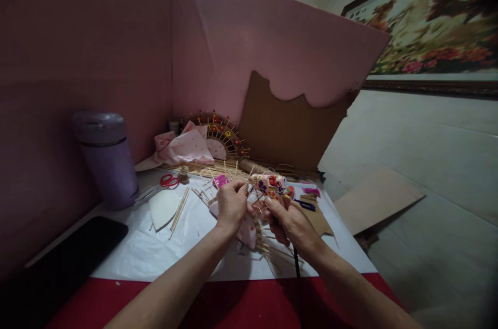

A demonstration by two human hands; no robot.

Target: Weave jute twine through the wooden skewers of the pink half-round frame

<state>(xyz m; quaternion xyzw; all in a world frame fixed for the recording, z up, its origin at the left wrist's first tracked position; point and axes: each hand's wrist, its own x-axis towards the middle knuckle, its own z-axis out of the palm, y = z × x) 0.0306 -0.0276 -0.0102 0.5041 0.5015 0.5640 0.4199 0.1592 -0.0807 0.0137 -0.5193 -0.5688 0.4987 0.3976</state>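
My left hand (231, 204) is closed in a pinch on a thin wooden stick of a half-woven craft piece (252, 228) made of sticks, straw cord and pink cloth. My right hand (290, 222) is closed around a hot glue gun (268, 183) covered in floral stickers, its tip close to the left fingers. A black cord (298, 266) runs down from the right hand toward me. Both hands work over a white sheet (155, 251) on the table.
A purple flask (107, 158) stands at the left, a black phone (83, 243) near it. Red scissors (169, 180), loose sticks (179, 212), a white fan-shaped cutout (162, 208), pink cloth (184, 147), a finished beaded fan (223, 137) and cardboard (288, 126) lie behind. The table's red edge (233, 303) is closest to me.
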